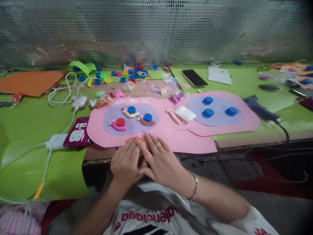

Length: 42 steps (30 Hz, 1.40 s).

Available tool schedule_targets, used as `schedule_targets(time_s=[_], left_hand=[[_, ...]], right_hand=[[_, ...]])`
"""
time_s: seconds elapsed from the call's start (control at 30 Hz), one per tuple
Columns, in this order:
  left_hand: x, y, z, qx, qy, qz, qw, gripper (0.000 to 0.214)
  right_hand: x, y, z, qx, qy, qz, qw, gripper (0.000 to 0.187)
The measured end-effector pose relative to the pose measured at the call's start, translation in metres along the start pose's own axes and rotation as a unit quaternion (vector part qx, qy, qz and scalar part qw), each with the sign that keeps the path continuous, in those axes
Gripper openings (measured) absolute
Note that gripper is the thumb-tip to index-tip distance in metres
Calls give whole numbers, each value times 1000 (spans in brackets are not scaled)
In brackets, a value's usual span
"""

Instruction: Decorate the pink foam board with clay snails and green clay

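Observation:
My left hand (126, 161) and my right hand (162, 160) rest together at the near edge of a pink paper sheet (200, 143). Their fingers lie stretched out, with the fingertips meeting over an orange-brown piece (132, 140) that they partly cover. Just beyond, a purple oval (110, 112) carries three clay snails: a pink snail (119, 127) with a red cap, a cream snail (132, 114) and a brown snail (148, 122), both with blue caps. A pale clay body with eyes (174, 117) lies beside a white packet (186, 113).
On the right purple oval (220, 119) sit three blue caps (208, 113). A glue gun (261, 109) with its cord lies to the right, a purple power socket (77, 133) to the left. Behind are loose caps (123, 79), a phone (194, 77) and a perforated metal panel (156, 32).

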<state>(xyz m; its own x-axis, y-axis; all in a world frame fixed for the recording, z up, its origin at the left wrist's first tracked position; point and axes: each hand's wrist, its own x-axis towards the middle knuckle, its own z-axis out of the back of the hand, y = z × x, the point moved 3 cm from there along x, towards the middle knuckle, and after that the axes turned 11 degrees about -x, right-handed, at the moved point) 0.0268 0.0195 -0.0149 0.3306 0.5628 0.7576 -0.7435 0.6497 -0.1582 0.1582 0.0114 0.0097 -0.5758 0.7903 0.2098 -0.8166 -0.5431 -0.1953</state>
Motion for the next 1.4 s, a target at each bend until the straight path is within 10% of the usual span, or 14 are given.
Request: schedule_targets(time_s=[0.7,1.0,1.23,1.4], left_hand=[[1,0,3,-28,25,15,999,35],[4,-1,4,-40,8,3,999,35],[4,-1,4,-41,2,-2,999,32],[4,0,4,-42,3,1,999,32]], right_hand=[[-4,-4,8,-113,14,-73,991,81],[17,-82,21,-12,-29,-114,993,33],[41,-89,2,-180,71,55,980,35],[49,-87,-7,-181,94,22,979,38]])
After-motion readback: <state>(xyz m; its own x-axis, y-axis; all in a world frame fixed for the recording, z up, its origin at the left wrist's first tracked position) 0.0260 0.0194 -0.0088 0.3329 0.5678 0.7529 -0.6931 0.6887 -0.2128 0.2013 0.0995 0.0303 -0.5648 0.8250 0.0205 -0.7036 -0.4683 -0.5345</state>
